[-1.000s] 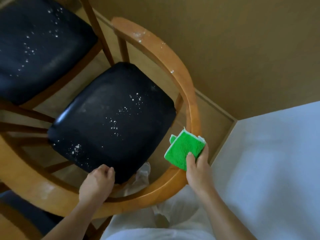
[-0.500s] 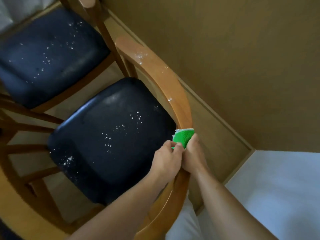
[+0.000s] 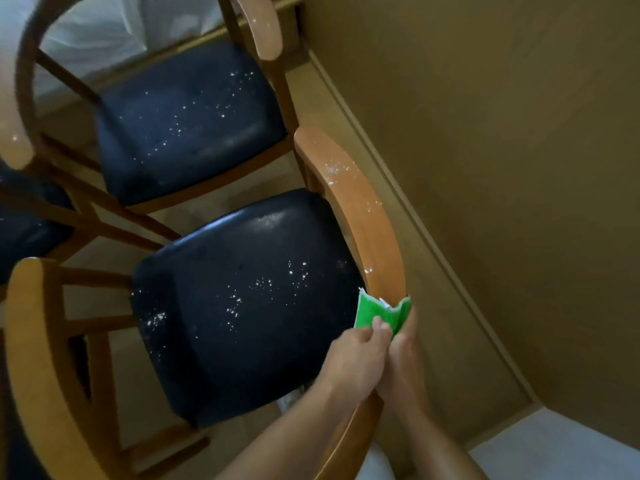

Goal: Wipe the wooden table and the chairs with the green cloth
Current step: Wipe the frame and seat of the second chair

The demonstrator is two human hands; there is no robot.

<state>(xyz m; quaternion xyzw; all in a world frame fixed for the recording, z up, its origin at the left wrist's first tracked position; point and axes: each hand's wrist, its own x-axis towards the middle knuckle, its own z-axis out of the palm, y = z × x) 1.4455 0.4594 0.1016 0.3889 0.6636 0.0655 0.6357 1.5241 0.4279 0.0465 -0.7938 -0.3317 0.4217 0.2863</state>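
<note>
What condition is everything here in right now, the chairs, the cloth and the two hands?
green cloth: folded over the near chair's armrest, held by both hands
near chair's armrest: white specks, unwiped
near seat: speckled white
far seat: speckled white
left hand: pinching cloth
right hand: gripping cloth

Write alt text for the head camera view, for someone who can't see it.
Both hands, left hand and right hand, hold a folded green cloth around the curved wooden armrest of a chair. White specks dot that armrest, its dark seat and the seat of a second chair behind it.
</note>
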